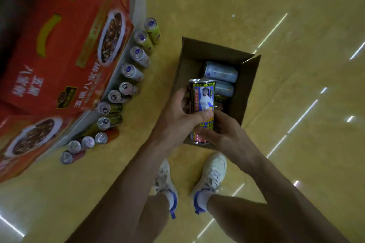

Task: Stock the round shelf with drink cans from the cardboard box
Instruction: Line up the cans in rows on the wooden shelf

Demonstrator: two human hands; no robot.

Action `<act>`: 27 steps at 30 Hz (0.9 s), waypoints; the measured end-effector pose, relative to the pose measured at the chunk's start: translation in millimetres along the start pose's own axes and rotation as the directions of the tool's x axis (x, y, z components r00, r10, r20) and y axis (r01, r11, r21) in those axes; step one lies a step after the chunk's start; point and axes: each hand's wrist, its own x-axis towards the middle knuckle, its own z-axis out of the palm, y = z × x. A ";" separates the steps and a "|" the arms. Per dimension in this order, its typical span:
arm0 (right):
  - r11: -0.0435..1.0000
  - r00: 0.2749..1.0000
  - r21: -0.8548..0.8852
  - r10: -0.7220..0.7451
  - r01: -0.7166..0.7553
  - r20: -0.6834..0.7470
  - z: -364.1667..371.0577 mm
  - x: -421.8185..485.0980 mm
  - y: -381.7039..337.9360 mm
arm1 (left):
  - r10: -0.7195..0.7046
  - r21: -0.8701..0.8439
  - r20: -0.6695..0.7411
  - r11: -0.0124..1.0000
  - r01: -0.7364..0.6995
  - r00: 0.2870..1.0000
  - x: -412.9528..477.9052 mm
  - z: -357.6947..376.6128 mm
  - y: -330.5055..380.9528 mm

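Observation:
A tall drink can (202, 96) with a black, blue and yellow label is held upright above the near edge of the open cardboard box (248, 85). My left hand (177, 116) grips its left side with the thumb across the label. My right hand (221, 130) wraps around the can's lower end. Two pale blue cans (221, 72) lie on their sides inside the box, with other cans partly hidden behind the held one. A curved row of several cans (130, 71) stands along the edge of the round shelf (138, 6).
Red cartons (65, 49) printed with bowls of porridge are stacked on the round display at the left. The floor (276, 16) is glossy yellow tile with light reflections. My two white shoes (189, 179) stand just behind the box.

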 end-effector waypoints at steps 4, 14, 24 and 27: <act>1.000 0.999 -0.021 -0.011 0.012 0.044 -8.1 -61.2 -59.8 | -0.003 0.002 -0.003 1.000 0.003 1.000 -62.9 -1.0 62.0; 0.982 0.982 -0.145 -0.101 0.125 0.161 -54.7 -210.7 -234.3 | 0.117 -0.057 -0.125 0.991 -0.125 0.985 -223.4 5.3 229.7; 0.877 0.926 -0.309 -0.312 0.367 0.215 -30.3 -299.2 -344.1 | 0.296 -0.084 -0.280 0.940 -0.331 0.913 -333.5 -26.4 314.4; 0.845 0.897 -0.313 -0.376 0.435 0.232 -12.5 -314.3 -371.4 | 0.357 -0.063 -0.311 0.917 -0.394 0.881 -358.7 -48.7 334.9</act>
